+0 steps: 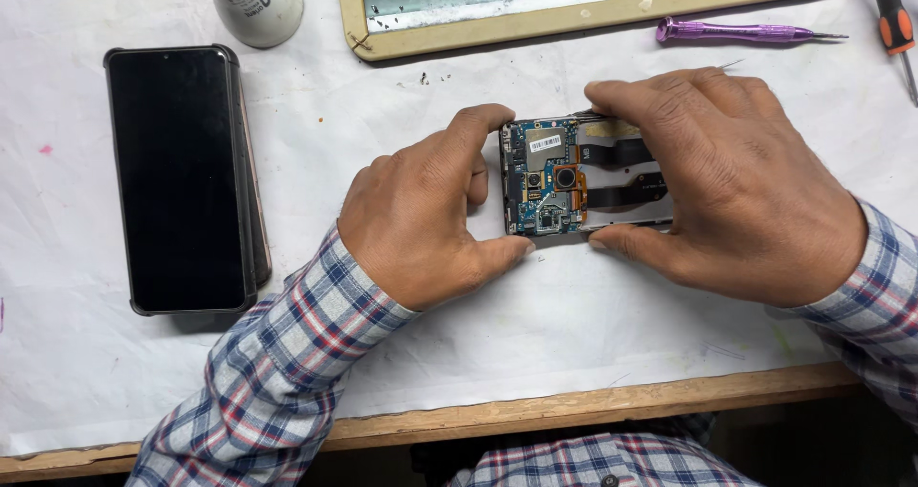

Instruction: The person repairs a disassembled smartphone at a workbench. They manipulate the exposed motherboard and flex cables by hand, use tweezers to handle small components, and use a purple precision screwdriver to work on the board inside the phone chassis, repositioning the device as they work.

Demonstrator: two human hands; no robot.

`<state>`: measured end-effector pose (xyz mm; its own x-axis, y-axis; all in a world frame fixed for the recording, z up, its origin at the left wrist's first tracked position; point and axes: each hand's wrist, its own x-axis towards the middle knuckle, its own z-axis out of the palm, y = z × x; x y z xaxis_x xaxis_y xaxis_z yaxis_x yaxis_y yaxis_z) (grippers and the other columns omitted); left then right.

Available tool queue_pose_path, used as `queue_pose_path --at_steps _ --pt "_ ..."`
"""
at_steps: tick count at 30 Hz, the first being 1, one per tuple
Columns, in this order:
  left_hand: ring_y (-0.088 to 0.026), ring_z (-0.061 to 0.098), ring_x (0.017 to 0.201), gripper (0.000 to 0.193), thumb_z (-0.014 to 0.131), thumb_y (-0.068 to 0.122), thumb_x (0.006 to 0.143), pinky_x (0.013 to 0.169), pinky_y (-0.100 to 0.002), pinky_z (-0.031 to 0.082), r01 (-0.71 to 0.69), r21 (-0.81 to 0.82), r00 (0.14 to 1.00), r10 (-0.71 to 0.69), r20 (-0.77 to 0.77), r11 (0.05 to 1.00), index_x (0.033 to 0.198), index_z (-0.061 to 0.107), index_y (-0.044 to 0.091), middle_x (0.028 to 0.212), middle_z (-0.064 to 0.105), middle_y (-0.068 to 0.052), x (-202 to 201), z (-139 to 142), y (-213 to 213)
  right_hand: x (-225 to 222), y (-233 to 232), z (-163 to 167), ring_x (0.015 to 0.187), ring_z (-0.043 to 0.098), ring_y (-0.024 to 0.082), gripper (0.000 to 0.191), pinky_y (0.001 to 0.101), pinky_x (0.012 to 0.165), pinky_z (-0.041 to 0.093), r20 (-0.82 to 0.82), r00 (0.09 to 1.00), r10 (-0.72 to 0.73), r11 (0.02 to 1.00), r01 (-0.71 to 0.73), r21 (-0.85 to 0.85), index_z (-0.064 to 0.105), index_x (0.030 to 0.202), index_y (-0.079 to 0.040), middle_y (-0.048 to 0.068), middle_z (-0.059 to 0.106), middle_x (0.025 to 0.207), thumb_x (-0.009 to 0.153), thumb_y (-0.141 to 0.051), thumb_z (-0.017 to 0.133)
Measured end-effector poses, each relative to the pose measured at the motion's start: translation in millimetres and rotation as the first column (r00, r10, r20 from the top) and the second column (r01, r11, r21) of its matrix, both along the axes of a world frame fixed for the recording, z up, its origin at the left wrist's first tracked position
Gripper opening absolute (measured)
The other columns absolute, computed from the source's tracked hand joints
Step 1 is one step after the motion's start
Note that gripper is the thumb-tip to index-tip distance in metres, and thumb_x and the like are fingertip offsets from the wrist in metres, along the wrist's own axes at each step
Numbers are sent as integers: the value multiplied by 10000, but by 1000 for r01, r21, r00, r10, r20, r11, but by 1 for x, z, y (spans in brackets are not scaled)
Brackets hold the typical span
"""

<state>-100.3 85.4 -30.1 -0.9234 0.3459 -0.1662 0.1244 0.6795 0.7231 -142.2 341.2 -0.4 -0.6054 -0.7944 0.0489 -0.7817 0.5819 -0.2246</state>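
Left hand (421, 215), opened phone (583, 174) lengthwise left-right

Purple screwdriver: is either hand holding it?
No. The purple screwdriver lies on the white sheet, while both hands grip the opened phone.

Left hand (421, 215), right hand (736, 186), fingers gripping opened phone (583, 176), white table (574, 324)

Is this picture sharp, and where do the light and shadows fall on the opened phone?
Head view: soft, even light; the opened phone and both hands, left hand and right hand, look sharp; faint shadows lie under the hands on the white sheet; the black phone shows no strong glare.
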Motion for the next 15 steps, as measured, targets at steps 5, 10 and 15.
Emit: queue_pose_path --at_steps 5,10,15 --pt "-183 650 564 926 929 391 621 463 -370 509 -6 -24 1000 5 -26 1000 1387 526 61 759 633 -31 1 2 1 -2 2 1 1162 587 354 1005 499 947 441 -27 999 48 999 -48 -14 485 1422 -8 180 619 1240 626 -468 891" --pt "-182 634 553 962 936 422 643 439 -370 505 17 -43 997 -20 -73 999 1411 506 33 787 629 -45 3 0 3 -17 18 3 1030 624 340 579 459 848 515 39 997 -60 980 66 -187 637 1258 17 210 645 1143 790 -240 862" --pt "-186 659 572 1001 943 448 639 436 -364 523 13 -69 993 -21 -116 998 1419 488 16 806 649 -58 6 -3 4 -43 41 -7 713 636 228 220 335 550 479 6 954 -298 949 297 -102 652 1231 24 172 676 982 1031 -59 691"
